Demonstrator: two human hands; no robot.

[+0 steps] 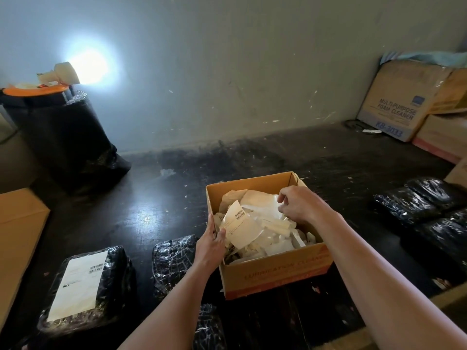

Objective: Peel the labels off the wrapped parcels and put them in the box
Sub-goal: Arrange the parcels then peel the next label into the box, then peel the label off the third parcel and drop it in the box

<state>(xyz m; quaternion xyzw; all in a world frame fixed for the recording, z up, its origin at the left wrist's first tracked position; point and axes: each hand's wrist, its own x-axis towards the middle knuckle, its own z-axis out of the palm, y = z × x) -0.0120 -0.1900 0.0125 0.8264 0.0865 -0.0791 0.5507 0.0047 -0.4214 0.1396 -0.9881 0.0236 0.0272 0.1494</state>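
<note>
the left hand (pixel 211 242) grips the near-left rim of the open cardboard box (pixel 275 272) on the dark floor (pixel 151 198), thumb pressed on a barcoded label (pixel 238 224), while the right hand (pixel 300 204) pinches together over the heaped paper, and a still-labelled black parcel (pixel 86 289) lies toward the floor's near-left corner.

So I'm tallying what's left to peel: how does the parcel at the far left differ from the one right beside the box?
The far-left parcel carries a large white barcoded label on top; the parcel beside the box shows bare wrap with no label visible. The first lies in full view; the left hand and forearm cover part of the second. Both are wrapped in glossy black plastic.
</note>
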